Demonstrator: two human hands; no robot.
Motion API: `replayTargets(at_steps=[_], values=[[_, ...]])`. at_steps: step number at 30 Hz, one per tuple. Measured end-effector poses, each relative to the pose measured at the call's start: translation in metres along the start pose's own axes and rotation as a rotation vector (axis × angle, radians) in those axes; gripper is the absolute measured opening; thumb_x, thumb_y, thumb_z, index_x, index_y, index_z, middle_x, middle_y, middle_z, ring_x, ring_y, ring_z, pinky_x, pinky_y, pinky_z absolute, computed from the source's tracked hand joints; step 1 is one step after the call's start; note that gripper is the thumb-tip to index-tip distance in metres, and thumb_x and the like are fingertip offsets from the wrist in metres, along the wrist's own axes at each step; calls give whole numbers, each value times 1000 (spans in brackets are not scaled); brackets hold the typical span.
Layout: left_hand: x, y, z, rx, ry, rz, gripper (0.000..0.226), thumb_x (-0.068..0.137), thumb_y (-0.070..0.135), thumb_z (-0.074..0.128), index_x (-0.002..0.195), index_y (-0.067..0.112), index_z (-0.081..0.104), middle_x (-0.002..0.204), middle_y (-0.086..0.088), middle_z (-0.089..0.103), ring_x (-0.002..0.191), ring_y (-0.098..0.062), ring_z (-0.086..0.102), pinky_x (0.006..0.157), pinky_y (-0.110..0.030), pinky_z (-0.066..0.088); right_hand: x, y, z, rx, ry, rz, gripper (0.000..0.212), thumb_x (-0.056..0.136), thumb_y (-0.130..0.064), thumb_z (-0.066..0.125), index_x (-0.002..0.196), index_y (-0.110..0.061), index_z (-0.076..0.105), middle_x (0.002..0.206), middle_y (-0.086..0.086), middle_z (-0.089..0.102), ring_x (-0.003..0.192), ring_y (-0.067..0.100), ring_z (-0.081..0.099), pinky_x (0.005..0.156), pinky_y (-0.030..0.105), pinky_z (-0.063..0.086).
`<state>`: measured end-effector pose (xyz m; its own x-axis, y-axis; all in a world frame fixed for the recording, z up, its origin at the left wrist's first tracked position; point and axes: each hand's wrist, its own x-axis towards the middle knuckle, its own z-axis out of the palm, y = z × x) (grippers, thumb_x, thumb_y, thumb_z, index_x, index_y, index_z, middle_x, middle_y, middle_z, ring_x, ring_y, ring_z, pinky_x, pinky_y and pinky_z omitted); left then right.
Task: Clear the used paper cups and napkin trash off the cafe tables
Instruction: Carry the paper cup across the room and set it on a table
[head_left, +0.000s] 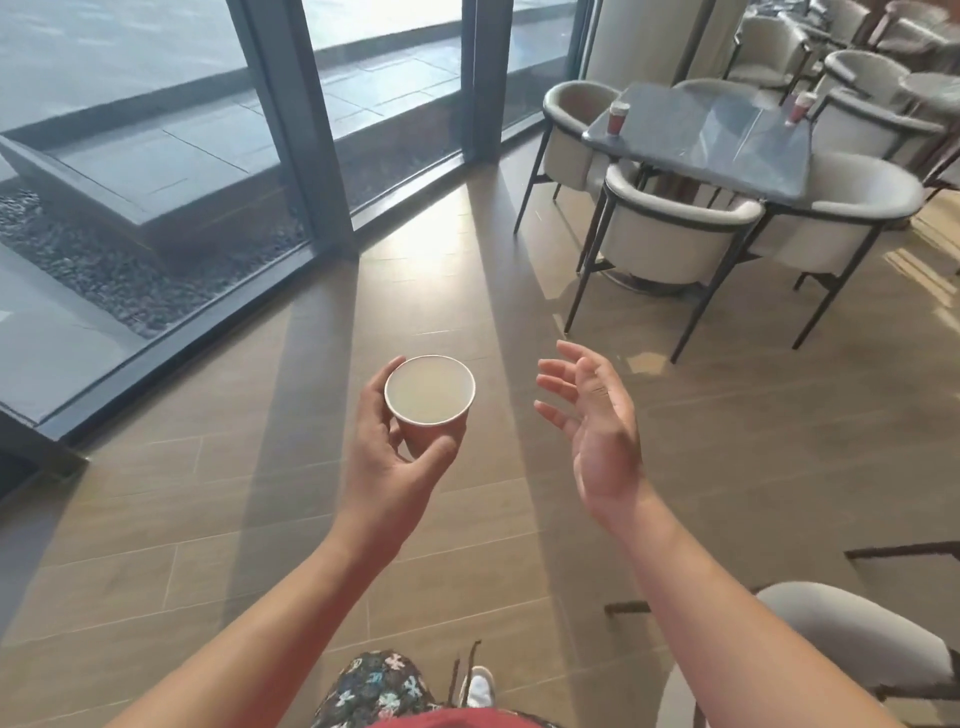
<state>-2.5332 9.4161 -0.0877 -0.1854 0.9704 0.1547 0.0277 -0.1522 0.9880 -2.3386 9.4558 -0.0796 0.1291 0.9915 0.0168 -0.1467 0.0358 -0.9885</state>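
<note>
Wood-look plank floor (467, 519), sunlit in bands, runs from a dark-framed glass wall (291, 130) on your left to a grey stone-topped square table (727, 140) well ahead on the right, ringed by pale upholstered tub chairs (670, 234).

Your left hand (387, 457) holds a red paper cup with a white inside (429, 389) upright over the floor. The thumb curls along the near wall and the fingers wrap the left side. The inside looks pale: liquid or bare lining, cannot tell. Your right hand (597, 415) hangs beside the cup, apart from it, palm turned inward, fingers spread and loose, holding nothing.

On the table: 1 red lidded cup at the left corner (618, 118), 1 more at the far right edge (797, 109), well apart. No napkin shows from here.

Handling, as a judgement:
- The paper walls are thin, light and easy to crush; the rolled rim is the stiffest part.
- Take each cup around the upper wall just under the rim, with a light squeeze.
- Keep it level in case dregs remain.
- Your free hand suits the next pickup.
</note>
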Motion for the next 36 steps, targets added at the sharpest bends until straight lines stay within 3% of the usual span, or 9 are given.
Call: replayTargets(at_steps=[13,22,26,32,36], values=[[339,-80,24,-31,-81,4,80,65,34,70,141,35,44,137,-1,62,115,-5,64,91,-17,50,316,49,77,-11,80,7,43,96,-52,54,126,-25,68,125,7,71,118,21,67,105,53,54],[564,-91,40,-11,-174,-5,77,68,37,71,141,35,44,134,3,63,119,-13,64,100,-32,51,523,48,130,21,151,-7,37,98,-51,54,124,-29,68,125,4,70,120,20,66,105,49,55],[647,-112,64,-14,-209,-44,75,67,38,71,137,39,45,124,15,67,114,-9,65,97,-28,51,608,62,133,41,178,13,35,97,-50,55,122,-30,69,124,3,70,119,19,66,104,48,54],[783,-144,123,24,-208,-44,73,68,37,72,137,38,46,128,10,65,120,-15,64,109,-50,52,757,82,121,56,182,24,37,97,-50,55,123,-28,68,123,4,70,117,19,67,101,45,55],[872,-158,171,33,-206,-75,75,69,35,73,139,35,46,129,6,65,120,-14,65,108,-52,52,860,80,106,53,174,45,36,97,-50,56,123,-29,69,124,5,70,118,20,67,100,44,55]])
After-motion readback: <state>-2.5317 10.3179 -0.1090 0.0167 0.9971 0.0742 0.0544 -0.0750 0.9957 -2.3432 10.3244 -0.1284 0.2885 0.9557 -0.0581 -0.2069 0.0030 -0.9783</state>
